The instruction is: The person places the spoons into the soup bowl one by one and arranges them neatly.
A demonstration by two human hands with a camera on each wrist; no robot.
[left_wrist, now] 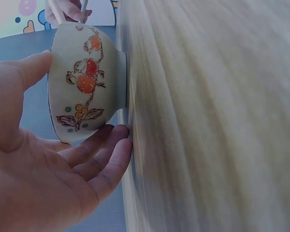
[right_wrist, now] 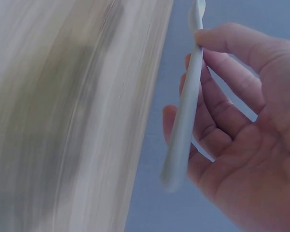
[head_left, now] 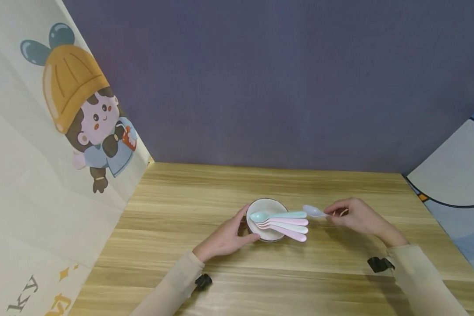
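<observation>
A small white bowl [head_left: 267,204] with a dark rim stands on the wooden table. Its outer wall [left_wrist: 84,82] carries painted red and orange fruit. My left hand [head_left: 230,235] holds it from the left, thumb at the rim and fingers along the side. Several spoons lie fanned in the bowl, handles pointing right over the rim: a mint green spoon [head_left: 288,214] at the back, then pink and white ones. To the right, my right hand [head_left: 357,215] pinches a pale spoon [right_wrist: 183,121] near the neck, raised off the table; its scoop [head_left: 313,211] points at the bowl.
The wooden table [head_left: 181,193] ends at a dark blue wall [head_left: 237,87] behind. A cartoon-printed panel [head_left: 23,145] borders it at left, another printed panel [head_left: 454,166] at right. Both sleeves have black straps near the wrists.
</observation>
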